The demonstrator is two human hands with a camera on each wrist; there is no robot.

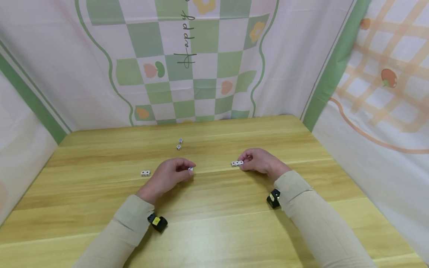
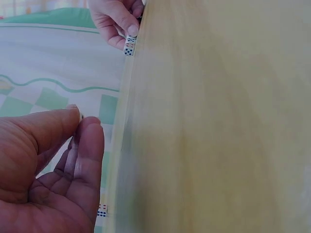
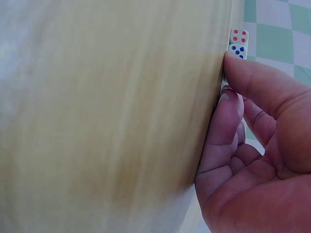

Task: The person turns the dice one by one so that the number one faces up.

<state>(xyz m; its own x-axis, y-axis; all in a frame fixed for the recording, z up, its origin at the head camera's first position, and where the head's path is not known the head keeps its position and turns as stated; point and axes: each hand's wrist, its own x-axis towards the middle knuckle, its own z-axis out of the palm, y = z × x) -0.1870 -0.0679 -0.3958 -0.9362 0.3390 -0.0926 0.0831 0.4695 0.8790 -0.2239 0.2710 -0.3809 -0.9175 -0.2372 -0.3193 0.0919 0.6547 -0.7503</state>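
Between thumb and fingertips my left hand (image 1: pixel 171 173) pinches a small white die (image 1: pixel 190 169), held near the middle of the table; only a sliver of it shows in the left wrist view. My right hand (image 1: pixel 259 160) holds the right end of a short row of three white dice (image 1: pixel 237 163), set side by side on the wood. Seen from the right wrist, a die with red pips (image 3: pixel 239 36) and one with blue pips (image 3: pixel 237 50) stick out past the thumb, while the fingers hide the end one.
To the left of my left hand, two dice (image 1: pixel 145 173) sit side by side on the wooden table (image 1: pixel 214 227). Farther back lie two more loose dice, one (image 1: pixel 180 141) just behind the other (image 1: pixel 178 147). A patterned cloth (image 1: pixel 204 37) hangs behind the table's far edge.
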